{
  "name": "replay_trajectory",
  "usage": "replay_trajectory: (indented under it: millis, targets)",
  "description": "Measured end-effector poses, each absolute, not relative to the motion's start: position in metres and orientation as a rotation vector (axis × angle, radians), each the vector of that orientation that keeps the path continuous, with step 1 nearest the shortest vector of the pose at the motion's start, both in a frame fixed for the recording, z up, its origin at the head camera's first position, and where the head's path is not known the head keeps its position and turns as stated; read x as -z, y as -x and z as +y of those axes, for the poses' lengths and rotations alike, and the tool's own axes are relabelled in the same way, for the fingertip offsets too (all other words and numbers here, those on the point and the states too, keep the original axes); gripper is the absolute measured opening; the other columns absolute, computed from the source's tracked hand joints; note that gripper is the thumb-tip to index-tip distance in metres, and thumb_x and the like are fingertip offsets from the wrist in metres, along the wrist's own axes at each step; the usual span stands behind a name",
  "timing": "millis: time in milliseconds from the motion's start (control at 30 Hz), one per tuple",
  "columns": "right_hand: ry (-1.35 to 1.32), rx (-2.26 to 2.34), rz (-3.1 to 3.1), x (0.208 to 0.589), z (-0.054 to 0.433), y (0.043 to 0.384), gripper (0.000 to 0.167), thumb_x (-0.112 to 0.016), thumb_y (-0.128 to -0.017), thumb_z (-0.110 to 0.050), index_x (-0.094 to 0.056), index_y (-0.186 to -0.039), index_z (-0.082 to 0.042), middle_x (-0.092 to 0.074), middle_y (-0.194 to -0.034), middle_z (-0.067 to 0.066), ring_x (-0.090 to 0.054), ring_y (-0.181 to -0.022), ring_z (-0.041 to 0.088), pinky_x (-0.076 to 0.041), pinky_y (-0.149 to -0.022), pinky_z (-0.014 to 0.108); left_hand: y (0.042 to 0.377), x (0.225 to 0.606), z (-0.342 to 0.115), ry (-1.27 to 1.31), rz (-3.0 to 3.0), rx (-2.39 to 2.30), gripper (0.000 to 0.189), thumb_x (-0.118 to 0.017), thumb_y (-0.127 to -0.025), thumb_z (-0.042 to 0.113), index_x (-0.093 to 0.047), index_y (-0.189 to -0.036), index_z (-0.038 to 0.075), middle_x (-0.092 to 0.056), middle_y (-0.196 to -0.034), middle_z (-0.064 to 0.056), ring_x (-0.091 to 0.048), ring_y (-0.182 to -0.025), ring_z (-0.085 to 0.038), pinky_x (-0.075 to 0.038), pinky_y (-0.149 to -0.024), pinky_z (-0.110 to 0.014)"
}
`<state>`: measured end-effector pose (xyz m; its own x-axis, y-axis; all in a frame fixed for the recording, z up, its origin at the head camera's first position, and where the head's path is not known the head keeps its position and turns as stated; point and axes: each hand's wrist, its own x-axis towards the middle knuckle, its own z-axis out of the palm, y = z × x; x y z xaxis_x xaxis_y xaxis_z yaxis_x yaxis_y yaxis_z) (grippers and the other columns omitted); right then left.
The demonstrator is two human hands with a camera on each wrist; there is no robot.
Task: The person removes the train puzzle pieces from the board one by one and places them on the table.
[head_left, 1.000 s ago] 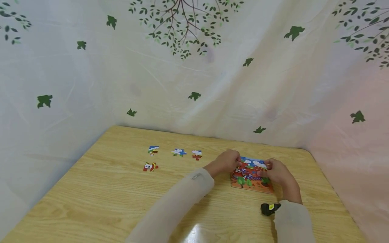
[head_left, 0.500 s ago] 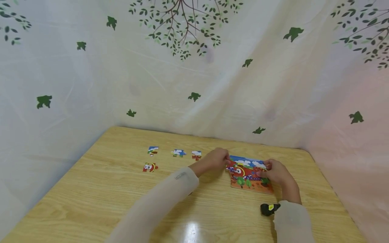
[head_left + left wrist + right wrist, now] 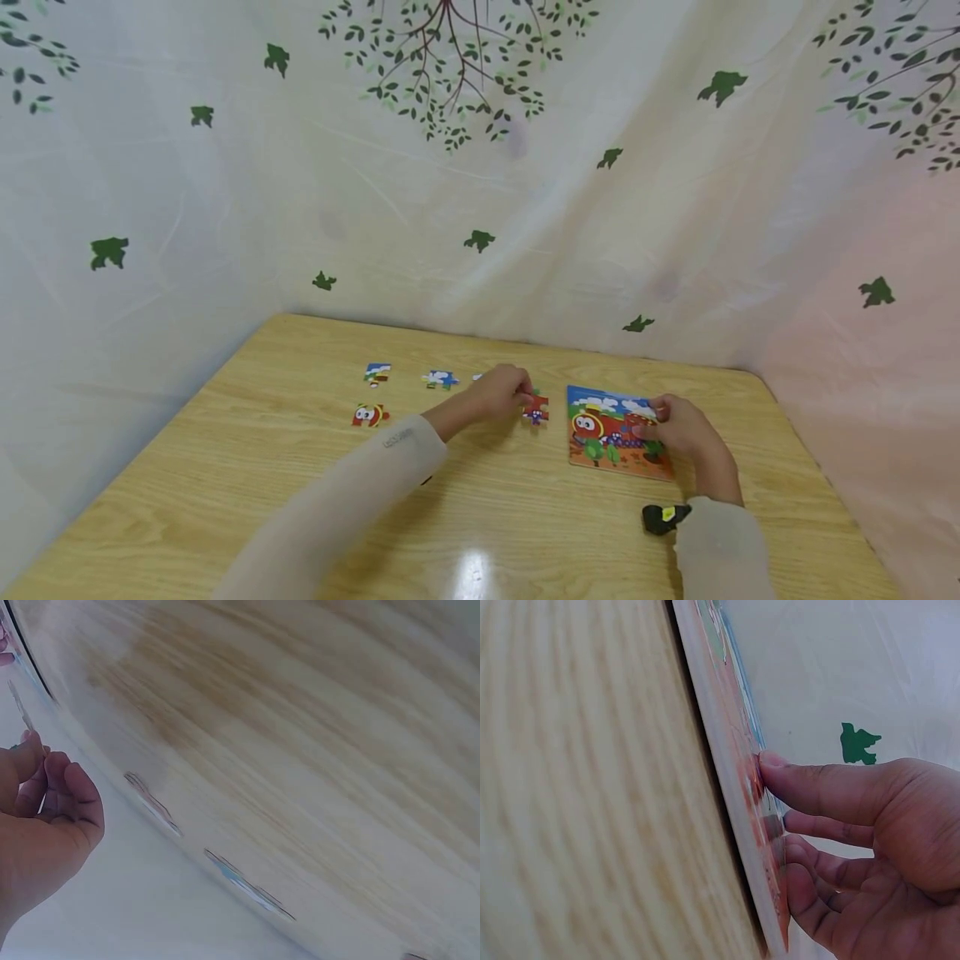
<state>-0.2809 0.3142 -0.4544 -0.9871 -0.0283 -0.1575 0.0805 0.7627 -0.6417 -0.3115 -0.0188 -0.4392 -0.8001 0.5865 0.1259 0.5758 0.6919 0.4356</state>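
Observation:
My left hand point(image 3: 498, 392) pinches a red jigsaw piece point(image 3: 536, 411) by its left side, just above the table and apart from the picture puzzle. In the left wrist view the thumb and fingertips of that left hand point(image 3: 56, 802) hold the thin jigsaw piece point(image 3: 21, 705) nearly edge-on. The puzzle board point(image 3: 607, 427), with a red train face, clouds and green bushes, lies flat at the right. My right hand point(image 3: 684, 429) holds its right side. In the right wrist view the right hand's thumb point(image 3: 776, 761) presses on the puzzle's face, its other fingers curled at the edge.
Loose jigsaw pieces lie to the left: a cloud corner point(image 3: 377, 374), a blue cloud piece point(image 3: 440, 379) and an eye piece point(image 3: 369, 415). Another is mostly hidden behind the left hand. A black object point(image 3: 663, 518) sits by the right sleeve. A cloth wall point(image 3: 420, 275) rises behind the table.
My left hand has moved left from the puzzle, carrying the red jigsaw piece away from over the board and uncovering the train's face. The right hand has stayed on the board.

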Motion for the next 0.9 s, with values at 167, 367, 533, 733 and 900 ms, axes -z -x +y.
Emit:
replay_trajectory:
  millis: [167,367,533,733,900]
  targets:
    - [-0.024,1.047,2.793,0.455,0.315,0.279,0.064,-0.076,-0.094,-0.020,-0.045,-0.139,0.012,-0.051,-0.131,0.033,-0.052,-0.115,0.044,-0.043,-0.100,0.060,0.310,0.442,-0.036,-0.923,2.840,-0.759,0.011,-0.064,-0.103,0.015,-0.068,-0.105,0.005,-0.067,-0.097,-0.003,-0.062,-0.091,-0.016,-0.053,-0.082,-0.030]
    - [-0.025,1.059,2.788,0.454,0.314,0.278,0.063,-0.075,-0.094,-0.019,-0.044,-0.139,0.012,-0.051,-0.132,0.034,-0.051,-0.116,0.044,-0.043,-0.101,0.060,0.305,0.446,-0.058,-0.923,2.839,-0.814,0.010,-0.065,-0.102,0.013,-0.068,-0.103,0.003,-0.068,-0.097,-0.005,-0.064,-0.091,-0.018,-0.055,-0.082,-0.033]
    - [-0.026,1.072,2.789,0.453,0.312,0.278,0.061,-0.075,-0.094,-0.017,-0.044,-0.139,0.013,-0.050,-0.132,0.034,-0.051,-0.116,0.044,-0.043,-0.101,0.060,0.300,0.450,-0.079,-0.947,2.814,-0.858,0.010,-0.065,-0.102,0.012,-0.068,-0.103,0.003,-0.070,-0.096,-0.004,-0.065,-0.090,-0.016,-0.055,-0.080,-0.032]
    - [-0.014,1.075,2.792,0.451,0.312,0.276,0.061,-0.074,-0.094,-0.016,-0.044,-0.138,0.014,-0.050,-0.132,0.034,-0.051,-0.117,0.045,-0.043,-0.101,0.060,0.293,0.453,-0.101,-0.952,2.839,-0.853,0.008,-0.066,-0.101,0.011,-0.069,-0.102,0.004,-0.070,-0.096,-0.003,-0.065,-0.090,-0.016,-0.054,-0.080,-0.033]
    - [-0.014,1.083,2.788,0.452,0.313,0.276,0.062,-0.075,-0.095,-0.017,-0.044,-0.139,0.013,-0.050,-0.133,0.034,-0.050,-0.117,0.045,-0.042,-0.102,0.060,0.287,0.455,-0.121,-0.941,2.874,-0.827,0.008,-0.066,-0.101,0.014,-0.068,-0.101,0.006,-0.067,-0.093,0.000,-0.062,-0.089,-0.014,-0.053,-0.080,-0.033]
